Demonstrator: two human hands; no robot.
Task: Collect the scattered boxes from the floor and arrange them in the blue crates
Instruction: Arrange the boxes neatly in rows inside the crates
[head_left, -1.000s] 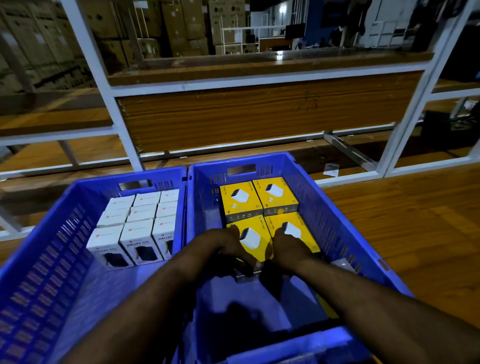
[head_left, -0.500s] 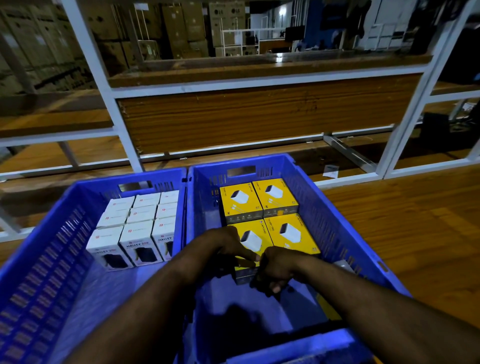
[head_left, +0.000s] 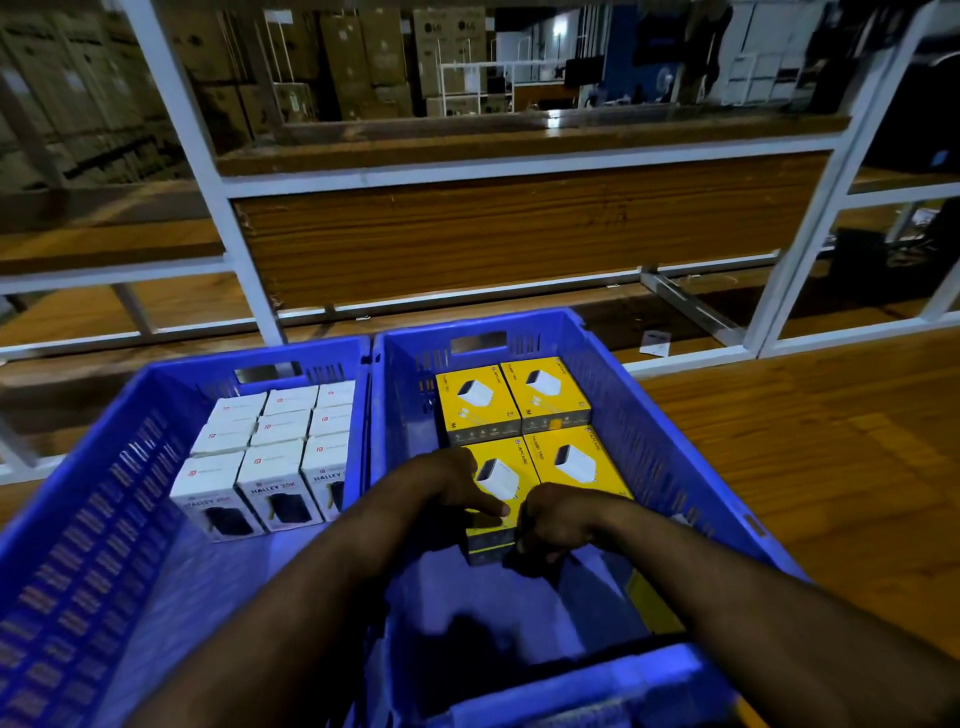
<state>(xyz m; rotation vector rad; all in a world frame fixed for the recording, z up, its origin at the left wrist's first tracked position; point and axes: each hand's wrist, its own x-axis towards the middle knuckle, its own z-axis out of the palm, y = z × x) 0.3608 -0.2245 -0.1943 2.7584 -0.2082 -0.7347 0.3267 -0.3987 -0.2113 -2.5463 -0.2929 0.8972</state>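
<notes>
Two blue crates stand side by side on the wooden floor (head_left: 810, 467), their long walls touching. The left crate (head_left: 78, 519) holds white boxes (head_left: 270, 452) packed upright in three rows of three against its far wall; the near half of its floor is bare. The right crate (head_left: 654, 457) holds four yellow boxes laid flat in a two-by-two block against its far wall. The far pair of yellow boxes (head_left: 511, 400) sits squarely together. The near-right yellow box (head_left: 576, 457) lies beside the near-left yellow box (head_left: 498, 493), their edges touching.

Both hands are inside the right crate at the near edge of that block. The left hand (head_left: 447, 488) rests on the near-left yellow box, thumb side across its top face and one finger extended along the near edge; the other fingers are hidden behind the box, so whether it grasps the box cannot be told. The right hand (head_left: 558, 522) is clenched with knuckles upward, at the near corner where the two near boxes meet; whether it pinches anything cannot be told.

A small white box (head_left: 655, 343) lies alone on the floor beyond the right crate, beside the white frame of a shelving rack (head_left: 519, 163). Stacked cardboard cartons (head_left: 363, 57) fill the dim background.
</notes>
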